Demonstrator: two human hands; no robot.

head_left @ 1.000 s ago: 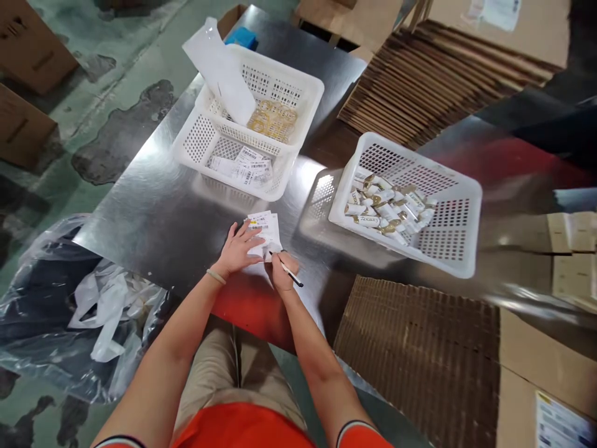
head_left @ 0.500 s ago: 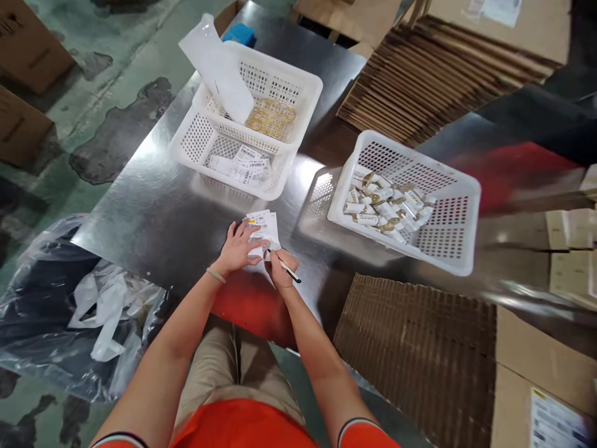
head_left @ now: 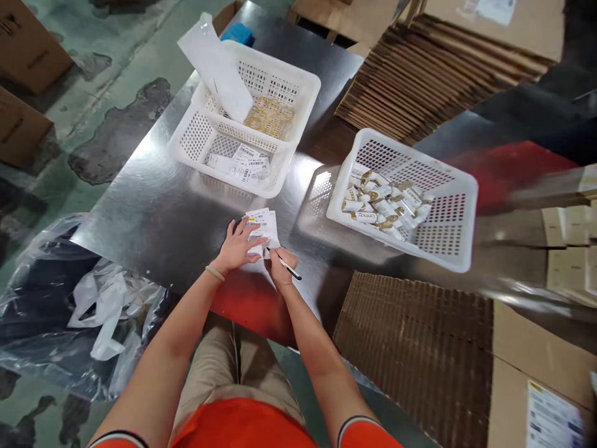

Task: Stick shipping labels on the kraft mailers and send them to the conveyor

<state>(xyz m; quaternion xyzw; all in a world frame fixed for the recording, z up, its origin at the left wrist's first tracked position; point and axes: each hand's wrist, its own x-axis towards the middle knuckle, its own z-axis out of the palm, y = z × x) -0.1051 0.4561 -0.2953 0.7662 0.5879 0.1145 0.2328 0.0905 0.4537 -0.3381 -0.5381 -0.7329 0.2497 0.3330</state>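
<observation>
Printed paper slips (head_left: pixel 267 220) lie on the metal table (head_left: pixel 153 214) near its front edge. My left hand (head_left: pixel 237 246) rests flat over their left side with its fingers spread. In my right hand (head_left: pixel 282 266) is a black-and-white pen (head_left: pixel 291 269), its tip at the lower part of the slips. Above the slips sits a divided white basket (head_left: pixel 280 186), which holds more printed slips (head_left: pixel 242 165), yellow rubber bands (head_left: pixel 270 116) and a white sheet (head_left: pixel 217 68). A second white basket (head_left: pixel 459 227), to the right, contains white-and-gold wrapped items (head_left: pixel 387 202).
Flattened cardboard is stacked at the upper right (head_left: pixel 420 74) and lower right (head_left: pixel 415 348). A plastic-lined bin (head_left: pixel 41 298) with white bags stands at the left. A blue object (head_left: pixel 237 34) is behind the divided basket. Cartons (head_left: pixel 30 46) stand on the floor.
The view has shifted very slightly. Both hands keep nearly the same places on the slips, and the pen is still in my right hand.
</observation>
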